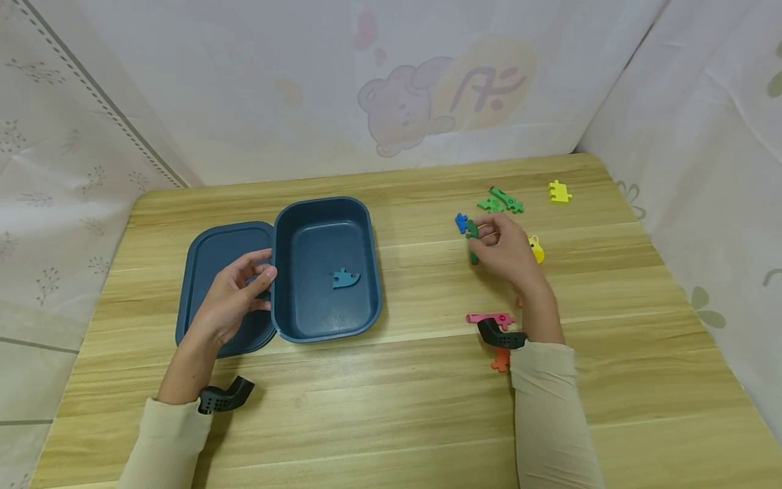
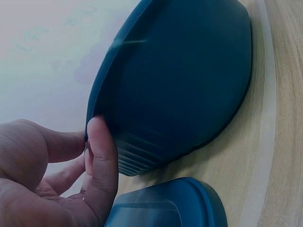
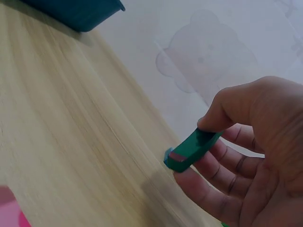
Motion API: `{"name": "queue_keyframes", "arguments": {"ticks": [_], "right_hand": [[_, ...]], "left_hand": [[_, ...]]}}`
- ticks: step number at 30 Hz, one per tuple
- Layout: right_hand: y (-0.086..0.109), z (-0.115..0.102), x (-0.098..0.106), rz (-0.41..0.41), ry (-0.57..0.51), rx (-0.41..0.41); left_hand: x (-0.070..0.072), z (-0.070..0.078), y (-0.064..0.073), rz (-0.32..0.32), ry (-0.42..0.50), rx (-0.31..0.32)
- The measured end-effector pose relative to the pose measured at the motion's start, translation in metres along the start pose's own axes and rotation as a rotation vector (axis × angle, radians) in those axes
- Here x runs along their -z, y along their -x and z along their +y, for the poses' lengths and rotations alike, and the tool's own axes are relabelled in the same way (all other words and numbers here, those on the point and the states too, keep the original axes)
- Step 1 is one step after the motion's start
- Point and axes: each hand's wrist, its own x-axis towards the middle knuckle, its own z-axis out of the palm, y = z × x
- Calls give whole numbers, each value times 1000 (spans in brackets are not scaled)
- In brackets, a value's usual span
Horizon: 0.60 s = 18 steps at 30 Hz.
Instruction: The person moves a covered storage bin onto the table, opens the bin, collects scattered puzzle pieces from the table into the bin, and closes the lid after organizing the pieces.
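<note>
My left hand [image 1: 235, 295] pinches the left rim of a dark blue plastic box [image 1: 326, 202] between thumb and fingers. On the box's floor lies a teal puzzle piece [image 1: 345, 278]. In the right wrist view my right hand [image 3: 255, 156] holds a dark green puzzle piece [image 3: 194, 149] between thumb and fingertips, above the table. Just beyond the fingers in the head view is a small blue puzzle piece [image 1: 461, 222]. Light green pieces [image 1: 506, 200] lie a little farther back. Beside the right hand sits a yellow piece [image 1: 537, 249], partly hidden by it.
The box's blue lid [image 1: 198, 272] lies on the wooden table [image 1: 366, 421], left of the box and partly behind my left hand. A pink piece [image 1: 489, 318] and an orange piece [image 1: 501, 360] lie by my right forearm. Another yellow piece [image 1: 559, 191] is at the back right.
</note>
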Motion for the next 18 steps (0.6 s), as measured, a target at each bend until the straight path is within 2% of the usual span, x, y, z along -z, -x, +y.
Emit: {"name": "queue_keyframes", "arguments": {"ticks": [6,12,18], "right_hand": [[0,-4,-2,-8,-95,-10],[-3,-6,-8,-12,-225,22],[-7,-10,-19,-36,-287,45]], "left_hand": [[0,0,0,0,1,-1],[0,0,0,-1,4,0],[0,1,0,1,5,0]]}}
